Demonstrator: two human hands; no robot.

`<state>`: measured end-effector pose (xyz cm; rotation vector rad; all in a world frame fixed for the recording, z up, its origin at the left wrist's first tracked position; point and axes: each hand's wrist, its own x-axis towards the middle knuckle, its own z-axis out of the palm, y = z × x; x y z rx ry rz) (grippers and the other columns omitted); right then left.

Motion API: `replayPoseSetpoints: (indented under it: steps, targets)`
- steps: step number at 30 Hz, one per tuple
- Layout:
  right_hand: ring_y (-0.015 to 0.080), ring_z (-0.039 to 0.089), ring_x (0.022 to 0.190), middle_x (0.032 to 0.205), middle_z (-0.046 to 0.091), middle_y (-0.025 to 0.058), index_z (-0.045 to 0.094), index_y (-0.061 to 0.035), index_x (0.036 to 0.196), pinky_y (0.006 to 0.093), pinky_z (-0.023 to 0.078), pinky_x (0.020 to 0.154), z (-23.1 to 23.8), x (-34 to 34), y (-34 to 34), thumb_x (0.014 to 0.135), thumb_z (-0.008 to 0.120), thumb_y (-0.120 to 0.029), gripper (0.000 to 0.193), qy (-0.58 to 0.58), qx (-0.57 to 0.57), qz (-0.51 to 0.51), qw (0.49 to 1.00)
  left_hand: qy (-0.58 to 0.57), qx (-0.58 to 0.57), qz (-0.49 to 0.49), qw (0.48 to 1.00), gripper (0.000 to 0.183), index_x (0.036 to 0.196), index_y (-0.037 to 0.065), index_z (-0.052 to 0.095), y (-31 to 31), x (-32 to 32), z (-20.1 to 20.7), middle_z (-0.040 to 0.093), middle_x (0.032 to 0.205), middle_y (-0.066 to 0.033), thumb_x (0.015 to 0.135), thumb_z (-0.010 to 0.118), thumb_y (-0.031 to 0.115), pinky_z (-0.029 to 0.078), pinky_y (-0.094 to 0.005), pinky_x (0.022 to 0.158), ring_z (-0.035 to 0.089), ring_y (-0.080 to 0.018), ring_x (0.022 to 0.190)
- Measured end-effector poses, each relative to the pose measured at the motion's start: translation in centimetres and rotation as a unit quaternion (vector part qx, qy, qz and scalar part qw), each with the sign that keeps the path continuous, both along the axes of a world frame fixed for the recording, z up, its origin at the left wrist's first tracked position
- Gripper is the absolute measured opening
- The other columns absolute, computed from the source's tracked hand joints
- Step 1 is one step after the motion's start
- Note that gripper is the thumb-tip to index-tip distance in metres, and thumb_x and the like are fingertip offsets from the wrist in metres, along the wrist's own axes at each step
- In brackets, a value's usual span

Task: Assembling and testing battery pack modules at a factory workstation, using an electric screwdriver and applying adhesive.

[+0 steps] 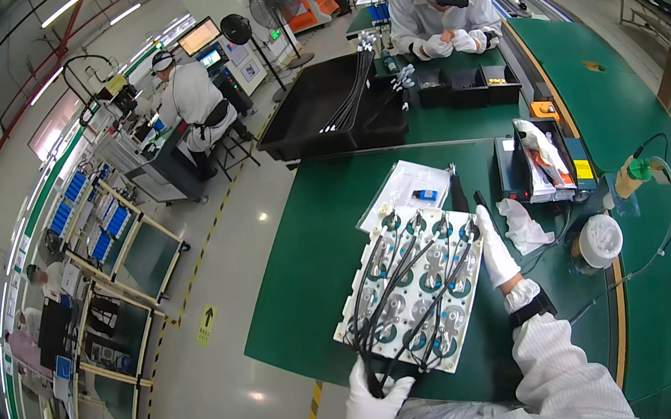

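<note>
Left hand (375, 407) first, from the head view: gloved in white, it's curled around a bundle of black cables (365, 348), right at the near-left corner of the white board (420, 309). Those cables fan out over the board's rows of round, silvery-green parts. And the board itself? Lying at a slant on the green table (290, 310), directly in front of the person.

Over to the right hand (497, 249), gloved too, fingers stretched forward along the board's right edge; a dark tip shows by them, and I can't tell whether they grip it or touch the board.

Just beyond the board, a bagged paper sheet (410, 179) with a small blue item (425, 194). Right of the board, a crumpled white cloth (525, 227), then a white-topped tub (601, 240). Well beyond the board, a black bin (333, 141) with more cables, and a co-worker (444, 9) leaning over folded hands.
</note>
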<state>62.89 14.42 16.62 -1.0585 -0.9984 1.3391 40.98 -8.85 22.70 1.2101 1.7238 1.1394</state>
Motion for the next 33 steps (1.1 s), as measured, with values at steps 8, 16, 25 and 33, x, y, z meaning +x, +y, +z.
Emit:
replayPoseSetpoints:
  steps: [8,16,25,33]
  targets:
    - [0.0369,0.06,0.098,0.108,0.059,0.0246,0.048,0.0027,0.119,0.0397,0.049,0.081,-0.6,3.5,-10.4,0.091,0.049,-0.021,0.036,-0.335,-0.089,0.007,0.938,0.33,0.042,-0.067,0.941,0.046,0.093,0.004,0.062,-1.2,-6.3,2.4,0.064,0.069,-0.0105,0.067,0.081,0.037,0.05,-0.0353,0.051,0.062,-0.0299,0.057]
    - [0.0163,0.058,0.097,0.107,0.057,0.0128,0.039,0.005,0.113,0.0321,0.05,0.083,2.2,2.5,-21.5,0.046,0.094,-0.026,0.092,-0.004,0.022,0.033,0.999,-0.056,0.01,-0.044,0.997,0.052,0.132,0.001,0.038,-3.3,-3.6,-2.4,0.057,0.121,-0.0159,0.094,0.049,0.034,0.051,-0.0384,0.086,0.062,-0.0288,0.102]
    - [0.0267,0.064,0.078,0.087,0.064,0.0129,0.047,0.0009,0.103,0.0363,0.051,0.07,11.9,-0.9,-16.9,0.07,0.077,-0.025,0.051,-0.156,-0.094,0.019,0.983,-0.166,0.074,-0.149,0.972,0.096,0.134,0.0,0.03,1.2,-4.8,1.9,0.056,0.122,-0.013,0.063,0.087,0.032,0.045,-0.0341,0.095,0.055,-0.0216,0.112]
    - [0.0382,0.061,0.074,0.086,0.059,0.0198,0.052,-0.0017,0.105,0.0455,0.048,0.062,10.5,-2.6,-11.0,0.09,0.054,-0.047,0.048,-0.454,0.138,-0.087,0.876,0.173,0.085,-0.091,0.977,0.082,0.126,0.001,0.044,7.6,-9.5,1.3,0.065,0.089,-0.0207,0.083,0.041,0.071,0.049,-0.0433,0.073,0.063,-0.0406,0.087]
